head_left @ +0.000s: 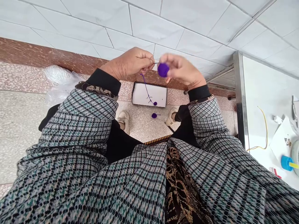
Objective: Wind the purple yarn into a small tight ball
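Observation:
My left hand [141,61] is closed in a pinch, with a short thin dark needle-like rod [156,63] showing at its fingertips. From below this hand purple yarn [145,84] hangs down to a small purple ball [155,103] in a shallow box [140,93]. My right hand [179,70], slightly blurred, is closed on a round purple yarn piece [163,70] between thumb and fingers. The rod points toward that piece; whether they touch I cannot tell. Another small purple ball [154,115] with a short tail lies on the floor below the box.
Beyond my hands stands a white tiled wall [154,25]. Clear plastic bags [60,82] lie on the left. At right, a metal-framed white table [254,124] holds a yellow cord [266,130], white scraps and a blue-capped item [286,163]. My shoes [124,120] flank the box.

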Tool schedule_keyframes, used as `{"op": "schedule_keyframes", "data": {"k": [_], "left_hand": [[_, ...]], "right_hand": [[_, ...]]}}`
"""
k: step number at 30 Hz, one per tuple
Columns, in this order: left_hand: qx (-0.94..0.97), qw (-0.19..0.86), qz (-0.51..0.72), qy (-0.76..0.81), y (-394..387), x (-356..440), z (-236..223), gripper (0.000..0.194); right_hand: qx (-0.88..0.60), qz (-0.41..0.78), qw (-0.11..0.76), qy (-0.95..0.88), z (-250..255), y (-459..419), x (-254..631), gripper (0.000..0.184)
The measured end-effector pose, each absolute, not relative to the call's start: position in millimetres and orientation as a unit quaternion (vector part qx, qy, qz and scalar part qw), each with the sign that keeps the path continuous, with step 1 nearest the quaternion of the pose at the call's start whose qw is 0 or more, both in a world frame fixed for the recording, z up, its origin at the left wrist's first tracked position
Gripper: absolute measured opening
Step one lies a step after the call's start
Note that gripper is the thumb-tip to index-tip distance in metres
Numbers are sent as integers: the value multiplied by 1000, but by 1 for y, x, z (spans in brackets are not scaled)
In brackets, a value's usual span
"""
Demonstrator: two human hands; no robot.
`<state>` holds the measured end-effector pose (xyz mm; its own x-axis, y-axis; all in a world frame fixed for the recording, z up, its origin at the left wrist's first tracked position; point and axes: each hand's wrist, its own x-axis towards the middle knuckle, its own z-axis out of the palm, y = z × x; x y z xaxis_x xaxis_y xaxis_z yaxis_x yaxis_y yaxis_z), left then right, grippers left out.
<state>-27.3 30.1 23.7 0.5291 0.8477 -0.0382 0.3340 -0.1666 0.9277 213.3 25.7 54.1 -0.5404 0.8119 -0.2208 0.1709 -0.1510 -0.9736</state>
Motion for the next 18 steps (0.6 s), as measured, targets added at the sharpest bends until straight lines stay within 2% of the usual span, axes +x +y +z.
{"op": "schedule_keyframes", "data": {"k": [3, 5, 7, 9, 12, 13, 14, 15, 18], "left_hand": [[719, 532, 228, 384, 26, -19, 20, 26], [731, 547, 204, 354, 20, -13, 22, 32], [742, 551, 189, 333, 16, -10, 25, 40], [743, 554, 190, 324, 14, -12, 29, 46], [733, 552, 219, 330, 16, -20, 33, 51], [731, 551, 227, 332, 17, -22, 33, 49], [729, 552, 230, 332, 17, -24, 33, 46], [726, 558, 230, 330, 17, -25, 33, 42], [710, 586, 224, 321, 16, -28, 32, 38]], "right_hand": [[-411, 588, 432, -546, 58, 33, 210, 31], [-446, 543, 458, -545, 52, 42, 207, 22], [-488, 519, 403, -574, 44, 46, 207, 23], [-500, 511, 299, -632, 38, 45, 210, 29], [-386, 599, 126, -690, 38, 35, 218, 31], [-332, 642, 103, -683, 39, 32, 220, 35], [-286, 683, 117, -662, 41, 30, 222, 40], [-255, 710, 168, -634, 43, 30, 224, 46], [-224, 718, 410, -515, 48, 39, 232, 61]]}}
